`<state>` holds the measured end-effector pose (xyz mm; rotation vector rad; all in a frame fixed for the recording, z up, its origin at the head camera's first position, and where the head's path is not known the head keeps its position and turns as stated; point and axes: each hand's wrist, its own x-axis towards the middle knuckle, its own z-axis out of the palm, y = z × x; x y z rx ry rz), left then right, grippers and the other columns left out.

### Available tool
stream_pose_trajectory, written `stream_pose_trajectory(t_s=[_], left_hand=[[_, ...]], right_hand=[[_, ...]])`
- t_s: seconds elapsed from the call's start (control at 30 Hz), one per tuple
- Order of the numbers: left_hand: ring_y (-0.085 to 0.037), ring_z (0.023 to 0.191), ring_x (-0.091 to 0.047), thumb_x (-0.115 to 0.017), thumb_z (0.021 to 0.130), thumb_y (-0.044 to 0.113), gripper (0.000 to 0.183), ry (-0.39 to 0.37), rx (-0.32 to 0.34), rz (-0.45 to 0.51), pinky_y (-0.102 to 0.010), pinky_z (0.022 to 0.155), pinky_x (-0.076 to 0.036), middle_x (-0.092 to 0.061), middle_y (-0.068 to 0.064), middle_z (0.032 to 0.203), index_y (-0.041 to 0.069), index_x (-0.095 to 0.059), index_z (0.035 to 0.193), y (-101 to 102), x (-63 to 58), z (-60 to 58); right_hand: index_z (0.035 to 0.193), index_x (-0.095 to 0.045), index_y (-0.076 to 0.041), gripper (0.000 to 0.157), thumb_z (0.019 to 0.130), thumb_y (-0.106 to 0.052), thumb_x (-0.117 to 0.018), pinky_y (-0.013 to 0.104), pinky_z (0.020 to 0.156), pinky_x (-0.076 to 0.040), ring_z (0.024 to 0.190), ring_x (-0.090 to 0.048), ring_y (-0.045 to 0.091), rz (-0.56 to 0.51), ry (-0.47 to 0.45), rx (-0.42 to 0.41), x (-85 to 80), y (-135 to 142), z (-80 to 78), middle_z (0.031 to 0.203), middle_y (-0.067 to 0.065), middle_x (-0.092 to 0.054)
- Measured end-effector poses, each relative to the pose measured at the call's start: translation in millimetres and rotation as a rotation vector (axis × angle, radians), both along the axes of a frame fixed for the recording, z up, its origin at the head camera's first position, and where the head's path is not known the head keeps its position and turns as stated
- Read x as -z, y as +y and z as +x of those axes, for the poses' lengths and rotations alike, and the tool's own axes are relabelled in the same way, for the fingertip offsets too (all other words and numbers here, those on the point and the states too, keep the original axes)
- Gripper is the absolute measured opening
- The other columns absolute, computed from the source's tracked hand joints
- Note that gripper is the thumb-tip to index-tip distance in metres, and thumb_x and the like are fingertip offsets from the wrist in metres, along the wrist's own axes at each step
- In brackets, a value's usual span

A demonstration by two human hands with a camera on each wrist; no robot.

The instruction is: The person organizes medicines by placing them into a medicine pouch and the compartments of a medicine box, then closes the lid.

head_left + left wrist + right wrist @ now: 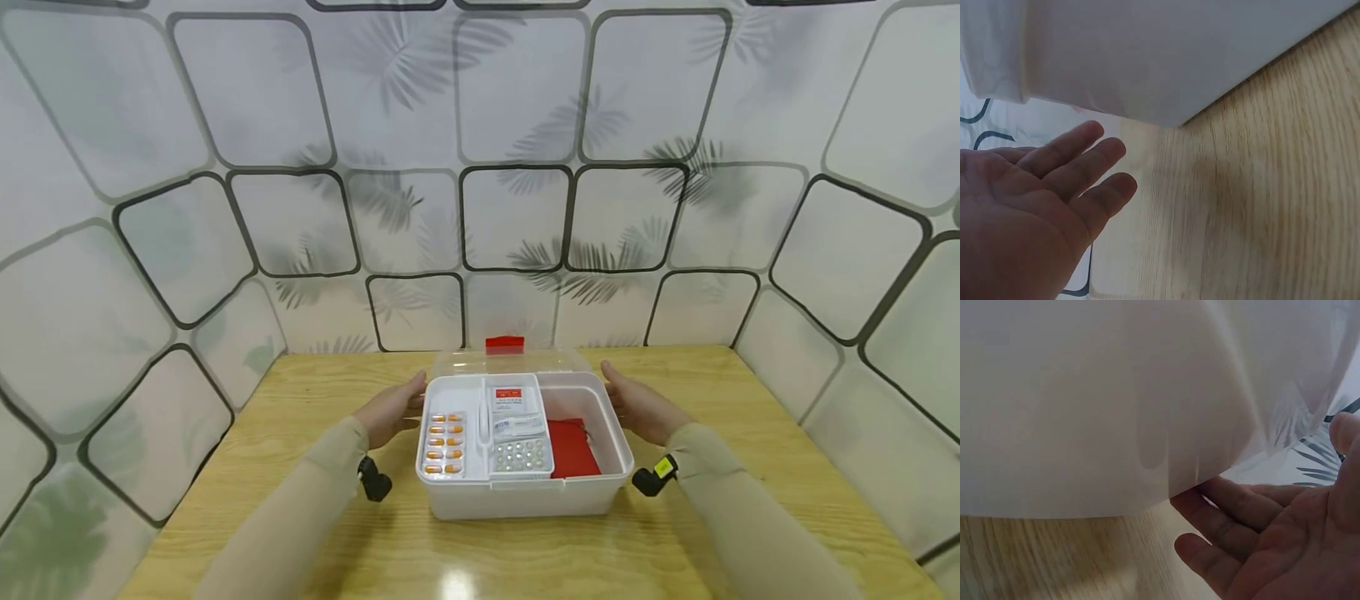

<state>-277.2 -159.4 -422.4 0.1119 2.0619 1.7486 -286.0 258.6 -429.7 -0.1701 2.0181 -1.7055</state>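
A white plastic medicine box (525, 502) stands on the table with its clear lid (461, 363) swung back. Inside its tray lie a blister pack of orange capsules (444, 443), white tweezers (483, 417), small paper packets (510, 402) and a blister pack of round pills (521, 456). A red pouch (573, 450) lies in the deeper right side. My left hand (390, 414) is by the left wall, fingers loosely extended and apart from it in the left wrist view. Opposite, my right hand (637, 406) has relaxed fingers at the right wall; whether they touch, I cannot tell.
The box rests on a light wooden table (315, 533). A patterned curtain (405, 225) encloses the back and both sides. The lid's red latch (505, 344) sticks up at the back. Each wrist carries a small black camera (372, 479).
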Motion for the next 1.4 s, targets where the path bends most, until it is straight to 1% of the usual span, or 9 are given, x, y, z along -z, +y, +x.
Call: stream_pose_trajectory(t_s=[0.13,0.33,0.47,0.6,0.73,0.97,1.13,1.23,1.4], left_hand=[[-0.030,0.126,-0.049,-0.032,0.100,0.057,0.069,-0.006,0.032,0.048,-0.048,0.108,-0.034,-0.055,-0.016,0.134,0.002,-0.046,0.140,1.3,2.6,-4.8],[-0.028,0.124,-0.050,-0.038,0.100,0.054,0.065,-0.020,0.046,0.051,-0.047,0.108,-0.033,-0.058,-0.013,0.131,0.002,-0.049,0.137,2.1,4.1,-10.4],[-0.029,0.125,-0.050,-0.039,0.100,0.050,0.062,-0.025,0.057,0.064,-0.047,0.107,-0.035,-0.057,-0.014,0.131,0.001,-0.049,0.138,3.0,5.4,-11.3],[-0.028,0.123,-0.051,-0.039,0.101,0.047,0.059,-0.033,0.053,0.082,-0.046,0.106,-0.036,-0.057,-0.014,0.131,0.002,-0.048,0.138,3.7,7.7,-10.8],[-0.026,0.121,-0.052,-0.037,0.103,0.044,0.057,-0.028,0.044,0.097,-0.046,0.107,-0.035,-0.057,-0.014,0.129,0.000,-0.045,0.139,3.7,11.3,-10.4],[-0.025,0.124,-0.049,-0.034,0.104,0.041,0.057,0.014,0.066,0.122,-0.046,0.110,-0.031,-0.054,-0.015,0.132,-0.002,-0.042,0.141,1.8,17.7,-10.8],[-0.024,0.124,-0.047,-0.036,0.104,0.039,0.055,0.028,0.048,0.143,-0.046,0.111,-0.030,-0.051,-0.014,0.136,0.000,-0.040,0.142,1.8,18.6,-11.4],[-0.026,0.126,-0.045,-0.038,0.104,0.039,0.058,0.048,0.047,0.149,-0.045,0.111,-0.029,-0.047,-0.018,0.139,-0.002,-0.034,0.145,2.4,18.7,-12.2],[-0.031,0.136,-0.035,-0.039,0.104,0.034,0.067,0.065,0.033,0.153,-0.046,0.113,-0.024,-0.031,-0.022,0.150,-0.004,-0.011,0.151,4.4,16.0,-13.7]], right_hand=[[0.136,-0.048,-0.001,0.077,0.098,-0.062,-0.022,0.046,0.105,-0.036,0.123,-0.048,0.033,-0.014,0.000,-0.027,1.5,-2.6,-1.9,0.133,0.018,-0.053],[0.141,-0.044,-0.007,0.067,0.100,-0.057,-0.025,0.049,0.109,-0.029,0.130,-0.041,0.032,-0.094,0.004,-0.040,6.4,-4.9,-4.3,0.140,0.015,-0.047],[0.140,-0.044,-0.007,0.067,0.099,-0.058,-0.029,0.048,0.106,-0.033,0.128,-0.043,0.032,-0.142,-0.021,-0.028,12.6,-4.9,-5.4,0.138,0.014,-0.048],[0.139,-0.047,-0.008,0.068,0.098,-0.060,-0.033,0.046,0.103,-0.038,0.124,-0.047,0.029,-0.144,-0.019,0.004,17.2,-4.9,-5.4,0.134,0.012,-0.052],[0.138,-0.048,-0.007,0.067,0.098,-0.059,-0.034,0.045,0.103,-0.038,0.123,-0.048,0.028,-0.159,-0.016,0.012,18.5,-5.9,-4.8,0.132,0.011,-0.054],[0.134,-0.050,-0.005,0.066,0.099,-0.058,-0.033,0.047,0.105,-0.036,0.122,-0.046,0.031,-0.210,-0.046,0.024,17.7,-10.4,-1.7,0.128,0.011,-0.056],[0.131,-0.052,-0.006,0.063,0.099,-0.057,-0.034,0.046,0.103,-0.038,0.118,-0.049,0.028,-0.215,-0.041,0.035,16.4,-11.5,-1.7,0.123,0.008,-0.058],[0.127,-0.055,-0.005,0.061,0.100,-0.055,-0.034,0.045,0.101,-0.040,0.114,-0.053,0.026,-0.218,-0.024,0.035,15.5,-10.7,-1.7,0.119,0.007,-0.060],[0.122,-0.059,-0.008,0.053,0.101,-0.050,-0.035,0.044,0.099,-0.042,0.110,-0.055,0.024,-0.223,0.017,0.035,12.8,-9.8,-1.4,0.115,0.006,-0.062]])
